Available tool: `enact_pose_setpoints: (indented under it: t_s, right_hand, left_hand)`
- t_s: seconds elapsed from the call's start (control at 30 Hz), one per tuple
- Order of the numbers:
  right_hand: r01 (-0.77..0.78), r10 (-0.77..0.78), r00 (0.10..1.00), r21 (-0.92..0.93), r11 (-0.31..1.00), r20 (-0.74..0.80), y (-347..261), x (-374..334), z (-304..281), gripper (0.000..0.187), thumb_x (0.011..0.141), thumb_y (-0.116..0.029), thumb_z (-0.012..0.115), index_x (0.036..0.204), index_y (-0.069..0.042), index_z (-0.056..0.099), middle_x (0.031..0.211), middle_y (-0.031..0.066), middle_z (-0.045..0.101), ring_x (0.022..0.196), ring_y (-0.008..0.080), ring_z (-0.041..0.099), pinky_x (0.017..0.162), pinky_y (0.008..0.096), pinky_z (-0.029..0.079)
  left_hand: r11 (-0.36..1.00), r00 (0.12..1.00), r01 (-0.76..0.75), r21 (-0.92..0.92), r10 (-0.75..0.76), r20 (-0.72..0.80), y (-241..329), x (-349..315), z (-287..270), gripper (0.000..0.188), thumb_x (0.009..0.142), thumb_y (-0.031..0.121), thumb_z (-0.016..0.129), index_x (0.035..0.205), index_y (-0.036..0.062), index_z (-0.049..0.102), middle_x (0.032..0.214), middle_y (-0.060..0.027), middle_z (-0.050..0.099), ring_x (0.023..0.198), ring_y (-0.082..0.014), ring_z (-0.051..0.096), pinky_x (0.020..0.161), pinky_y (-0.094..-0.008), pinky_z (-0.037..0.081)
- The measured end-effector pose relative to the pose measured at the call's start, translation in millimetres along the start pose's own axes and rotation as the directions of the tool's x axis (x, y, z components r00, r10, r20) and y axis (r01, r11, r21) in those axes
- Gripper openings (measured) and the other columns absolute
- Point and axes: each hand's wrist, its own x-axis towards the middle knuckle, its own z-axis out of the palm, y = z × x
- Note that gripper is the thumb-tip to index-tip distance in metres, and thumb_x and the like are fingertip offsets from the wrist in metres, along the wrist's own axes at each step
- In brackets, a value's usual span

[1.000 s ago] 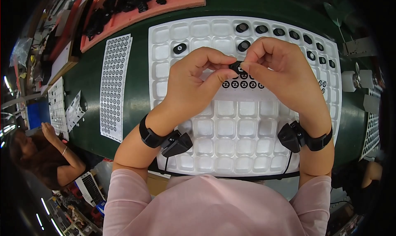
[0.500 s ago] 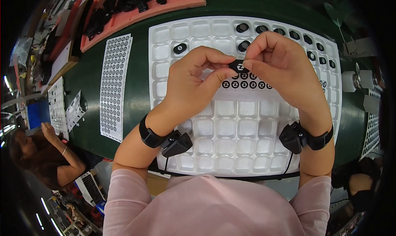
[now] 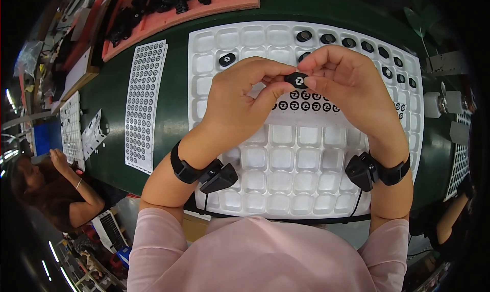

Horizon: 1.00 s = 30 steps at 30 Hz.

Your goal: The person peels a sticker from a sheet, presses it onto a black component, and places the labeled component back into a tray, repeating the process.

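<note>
Over the white compartment tray point(image 3: 309, 158), my left hand point(image 3: 237, 98) and my right hand point(image 3: 352, 88) meet at a small black oval plastic part point(image 3: 296, 79). Thumb and fingers of both hands pinch it from its two sides. A round black sticker with a white emblem shows on its upper face. Beneath my hands a sheet of round stickers point(image 3: 311, 117) lies across the tray, partly covered by them. A similar part with an emblem point(image 3: 227, 60) sits in a compartment at the tray's left. Several more black oval parts point(image 3: 349, 42) occupy compartments at the far right.
Left of the tray lies a longer sticker sheet point(image 3: 145, 103) on the green table point(image 3: 113, 119). A pink foam tray point(image 3: 224, 0) with black parts stands at the far left. Another person point(image 3: 76, 190) is at the left. Black wrist devices with cables point(image 3: 218, 177) sit on both my wrists.
The black part has turned slightly in my fingers, so more of its emblem face shows. The view has shifted a little. Both hands keep their pinch.
</note>
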Motion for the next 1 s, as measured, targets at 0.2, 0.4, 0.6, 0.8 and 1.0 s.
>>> enact_pose_setpoints:
  t_s: [0.2,0.4,0.6,0.8,1.0]
  right_hand:
    - [0.134,-0.15,0.98,-0.127,0.983,-0.13,1.1,1.9,0.6,0.015,0.09,0.002,0.06,0.105,0.001,0.06,0.101,0.0023,0.062,0.093,0.0079,0.057,0.083,0.021,0.046]
    - [0.144,-0.17,0.98,-0.218,0.965,-0.106,3.9,2.2,4.0,0.015,0.089,-0.004,0.062,0.104,-0.001,0.061,0.097,0.0009,0.061,0.088,0.0078,0.056,0.081,0.0227,0.045]
    - [0.131,-0.166,0.977,-0.241,0.962,-0.132,1.6,2.0,1.3,0.013,0.09,-0.002,0.061,0.102,-0.002,0.061,0.097,-0.0002,0.061,0.089,0.0065,0.054,0.081,0.0228,0.044]
    - [0.147,-0.222,0.973,-0.559,0.816,-0.067,3.7,-2.2,-4.0,0.011,0.083,-0.002,0.066,0.094,-0.001,0.062,0.09,0.0042,0.062,0.084,0.0132,0.058,0.08,0.026,0.045]
    - [0.091,-0.112,0.994,-0.707,0.702,0.017,11.1,-3.8,8.3,0.015,0.077,-0.003,0.071,0.087,0.0,0.061,0.083,0.0081,0.062,0.079,0.0204,0.059,0.076,0.0286,0.047]
  left_hand:
    - [0.997,0.997,0.027,0.071,-0.022,-0.078,-20.1,22.3,-40.5,0.019,0.08,0.003,0.073,0.098,0.0026,0.069,0.091,-0.0075,0.069,0.077,-0.0152,0.065,0.069,-0.0267,0.051]
    - [0.903,0.978,0.19,0.385,-0.207,0.004,-51.7,25.2,-72.0,0.02,0.077,0.003,0.073,0.096,0.0019,0.069,0.091,-0.0093,0.065,0.083,-0.0185,0.062,0.074,-0.0289,0.05]
    - [0.842,0.977,0.145,0.52,-0.206,0.06,-47.8,22.4,-70.8,0.021,0.075,0.005,0.075,0.095,0.0018,0.068,0.092,-0.0112,0.062,0.087,-0.0226,0.06,0.076,-0.0325,0.05]
    - [0.912,0.975,-0.017,0.41,-0.075,0.209,-4.9,13.6,-33.2,0.016,0.079,0.009,0.071,0.092,-0.0002,0.067,0.092,-0.0157,0.063,0.087,-0.0306,0.061,0.076,-0.0378,0.049]
    - [0.963,0.934,0.003,0.271,-0.099,0.343,-9.5,3.9,-7.6,0.014,0.081,0.007,0.067,0.093,-0.0006,0.066,0.089,-0.016,0.064,0.083,-0.0316,0.062,0.074,-0.0395,0.049]
